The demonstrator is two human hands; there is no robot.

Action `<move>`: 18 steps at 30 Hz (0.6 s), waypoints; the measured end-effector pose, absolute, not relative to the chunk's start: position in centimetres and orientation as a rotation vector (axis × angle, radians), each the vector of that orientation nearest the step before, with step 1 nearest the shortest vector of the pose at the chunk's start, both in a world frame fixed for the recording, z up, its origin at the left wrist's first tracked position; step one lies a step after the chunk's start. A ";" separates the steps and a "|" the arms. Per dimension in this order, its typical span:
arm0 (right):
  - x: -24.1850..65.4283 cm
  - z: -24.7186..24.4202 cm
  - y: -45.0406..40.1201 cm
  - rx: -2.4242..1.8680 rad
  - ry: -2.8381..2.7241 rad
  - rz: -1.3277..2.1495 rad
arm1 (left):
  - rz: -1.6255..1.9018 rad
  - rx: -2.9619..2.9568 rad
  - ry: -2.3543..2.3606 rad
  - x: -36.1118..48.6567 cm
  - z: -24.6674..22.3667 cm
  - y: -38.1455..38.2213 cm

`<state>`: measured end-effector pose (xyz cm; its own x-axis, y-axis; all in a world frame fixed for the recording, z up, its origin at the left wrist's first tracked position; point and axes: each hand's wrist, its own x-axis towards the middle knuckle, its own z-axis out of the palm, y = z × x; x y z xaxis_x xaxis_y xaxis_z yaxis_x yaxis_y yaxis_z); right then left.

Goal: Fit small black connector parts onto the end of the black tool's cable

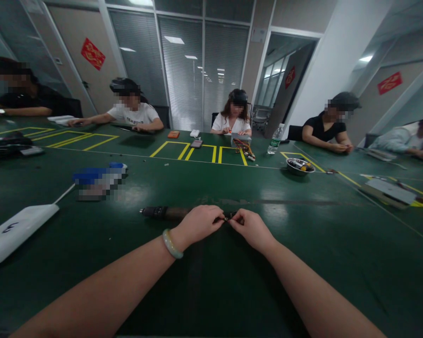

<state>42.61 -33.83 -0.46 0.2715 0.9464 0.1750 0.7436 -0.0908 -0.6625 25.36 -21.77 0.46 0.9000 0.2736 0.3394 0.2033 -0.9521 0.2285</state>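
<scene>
My left hand (203, 223), with a pale bangle (172, 244) at its wrist, and my right hand (251, 227) nearly meet above the green table (141, 291). Both are closed in a pinch at a tiny brass-coloured piece (226, 218) between the fingertips. It is too small to make out which hand grips it. Behind my left hand lies a long dark cylindrical tool (164, 212), its tip pointing left. My hands partly cover its right part.
A white power strip (21, 232) and a blurred blue-and-white item (100, 180) lie left. Farther back stand a metal bowl (300, 167) of small parts, a water bottle (275, 140) and a box with coloured wires (241, 141). Several people sit along the far side.
</scene>
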 end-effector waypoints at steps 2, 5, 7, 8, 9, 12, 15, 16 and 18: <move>42.6 -0.5 -33.8 -1.879 -1.519 0.396 | 0.555 2.874 0.368 25.3 0.5 -21.8; 42.6 -0.7 -33.8 -1.866 -1.508 0.409 | 0.562 2.874 0.368 25.3 0.5 -21.8; 42.5 -0.8 -33.7 -1.856 -1.497 0.411 | 0.569 2.877 0.356 25.3 0.6 -21.8; 42.5 -0.9 -33.7 -1.854 -1.492 0.410 | 0.572 2.878 0.351 25.3 0.6 -21.8; 42.4 -1.0 -33.7 -1.855 -1.487 0.409 | 0.573 2.877 0.347 25.2 0.6 -21.9; 42.3 -1.2 -33.6 -1.868 -1.484 0.406 | 0.572 2.875 0.350 25.2 0.7 -21.9; 42.2 -1.4 -33.5 -1.877 -1.496 0.387 | 0.567 2.884 0.346 25.2 0.6 -22.0; 42.2 -1.5 -33.5 -1.881 -1.505 0.372 | 0.565 2.888 0.344 25.2 0.6 -22.0; 42.1 -1.5 -33.4 -1.886 -1.538 0.321 | 0.560 2.890 0.347 25.3 0.5 -22.0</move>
